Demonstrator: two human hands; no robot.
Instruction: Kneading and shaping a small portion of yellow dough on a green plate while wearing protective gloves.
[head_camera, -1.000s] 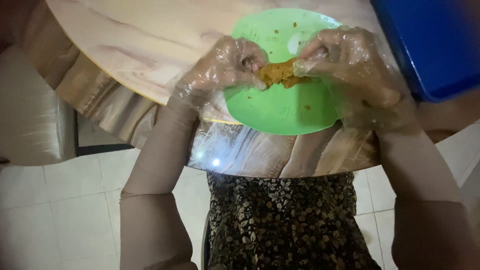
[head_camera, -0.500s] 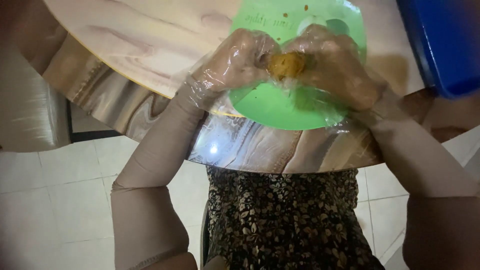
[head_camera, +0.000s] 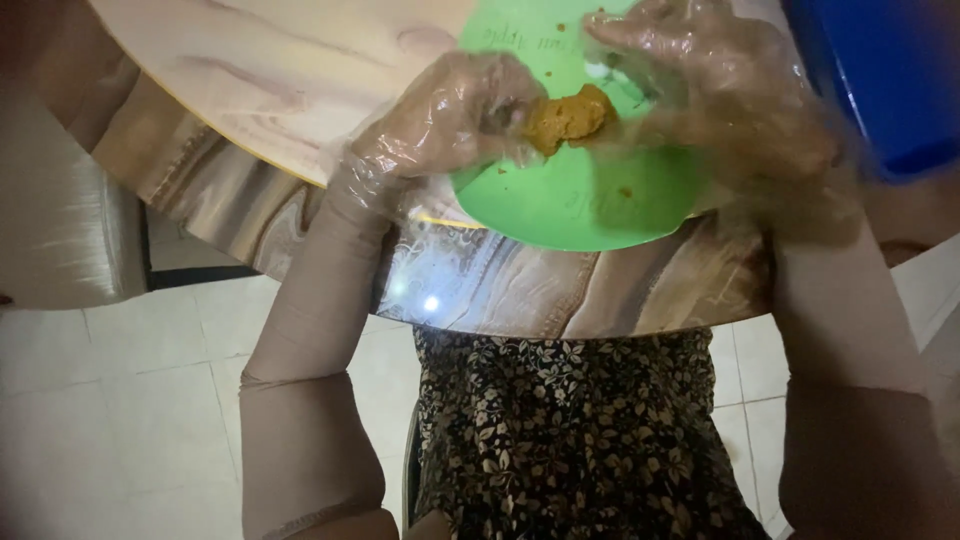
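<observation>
**A:** What are the 2 hands doing?

**B:** Both wear thin clear plastic gloves. The left hand has its fingers curled and pinching 1 end of a lump of orange-brown dough. The right hand is blurred; its fingers look loosely spread beside the other end of the lump, and I cannot tell whether they grip it.

**A:** Where is the dough?

**B:** It is held just above a round green plate, between the 2 hands. The plate sits at the near edge of a marbled tabletop, slightly overhanging it, with a few orange crumbs on it.

**A:** Anything else nearby?

**B:** A blue container stands at the far right edge of the tabletop, just beside the right hand. Below the near edge show a dark floral dress, long beige sleeves and a pale tiled floor.
</observation>
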